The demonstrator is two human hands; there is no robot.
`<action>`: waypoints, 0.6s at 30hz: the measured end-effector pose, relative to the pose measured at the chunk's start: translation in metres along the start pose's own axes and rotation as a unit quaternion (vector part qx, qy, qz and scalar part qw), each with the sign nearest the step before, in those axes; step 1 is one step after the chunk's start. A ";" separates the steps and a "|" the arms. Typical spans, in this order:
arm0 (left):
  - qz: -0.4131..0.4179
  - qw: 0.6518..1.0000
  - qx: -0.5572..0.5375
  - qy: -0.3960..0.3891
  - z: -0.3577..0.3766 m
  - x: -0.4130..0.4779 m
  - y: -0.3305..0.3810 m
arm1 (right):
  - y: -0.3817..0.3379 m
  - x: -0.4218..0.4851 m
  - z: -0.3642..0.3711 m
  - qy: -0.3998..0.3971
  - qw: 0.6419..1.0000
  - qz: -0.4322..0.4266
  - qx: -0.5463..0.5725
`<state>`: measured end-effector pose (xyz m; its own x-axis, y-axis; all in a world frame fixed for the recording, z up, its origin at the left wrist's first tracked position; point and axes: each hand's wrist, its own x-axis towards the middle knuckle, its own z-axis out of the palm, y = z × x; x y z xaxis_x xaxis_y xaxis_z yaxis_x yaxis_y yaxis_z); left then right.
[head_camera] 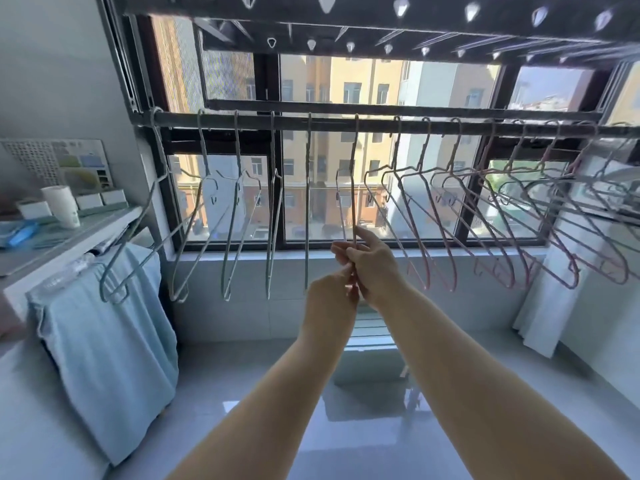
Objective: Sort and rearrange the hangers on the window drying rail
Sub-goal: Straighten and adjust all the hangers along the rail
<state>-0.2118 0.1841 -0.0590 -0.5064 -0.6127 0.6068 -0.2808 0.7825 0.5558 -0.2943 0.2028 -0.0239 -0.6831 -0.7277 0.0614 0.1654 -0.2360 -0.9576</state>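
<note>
A dark metal rail point(346, 120) runs across the window from 9 o'clock to 3 o'clock in the upper half of the view, with thin wire hangers hooked along its whole length. The one being handled, the middle hanger point(353, 188), hangs from the rail at about 12 o'clock. It is turned edge-on, so it reads as a single slim pinkish rod dropping straight down to the hands at the centre. The right hand point(372, 268) grips its lower part, fingers and thumb curled round the wire. The left hand point(332, 294), just below at 7 o'clock of the right, pinches the bottom end of the same wire between curled fingers. From 9 to 11 o'clock of the hands hang the grey hangers point(237, 150), spaced apart, pale blue-grey, some edge-on and some swung sideways. From 1 to 3 o'clock hang the pink hangers point(423, 147), set closer together and overlapping, their shoulders and hooked ends fanned toward the right. At 8 o'clock a light blue towel point(110, 358) drapes below a white table point(79, 233), which carries a white cup point(64, 206).
</note>
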 end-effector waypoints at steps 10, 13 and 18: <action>-0.013 1.000 -0.011 -0.012 0.015 0.004 0.005 | -0.005 0.005 -0.015 -0.011 1.000 0.018 0.006; -0.021 0.999 -0.029 -0.013 0.014 0.003 0.007 | -0.005 0.007 -0.018 -0.021 1.000 0.023 0.001; -0.001 0.993 -0.070 0.093 -0.013 -0.004 0.004 | -0.009 0.001 -0.012 0.018 0.954 -0.064 -0.291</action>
<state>-0.2002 0.1877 -0.0518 -0.3431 -0.6342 0.6928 -0.1587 0.7662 0.6227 -0.3054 0.2118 -0.0183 -0.6970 -0.6921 0.1879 -0.3363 0.0841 -0.9380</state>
